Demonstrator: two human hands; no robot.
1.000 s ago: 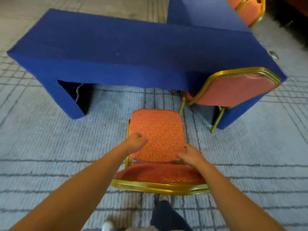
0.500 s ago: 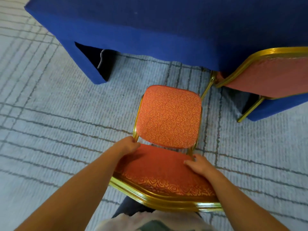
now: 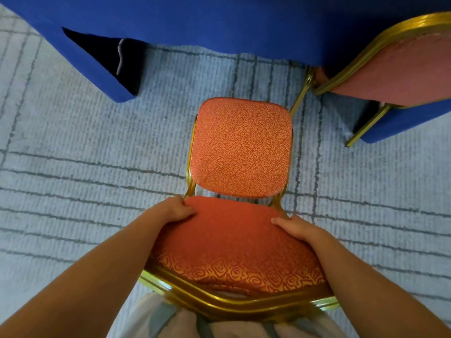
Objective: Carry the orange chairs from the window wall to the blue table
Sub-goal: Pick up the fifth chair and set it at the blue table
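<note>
An orange chair (image 3: 241,147) with a gold metal frame stands right in front of me, its seat pointing toward the blue table (image 3: 219,23). My left hand (image 3: 174,209) grips the left side of its padded backrest. My right hand (image 3: 296,228) grips the right side of the same backrest. A second orange chair (image 3: 395,69) stands at the upper right, pushed against the table's edge.
Grey carpet (image 3: 85,167) with dark grid lines covers the floor on both sides of the chair. The blue table cloth hangs to the floor, with a dark gap (image 3: 107,59) at its left corner. My pale clothing shows at the bottom edge.
The view has closed in on the table and tipped down. Both hands slid from beside the seat onto the sides of the backrest, and the chair sits closer to the table.
</note>
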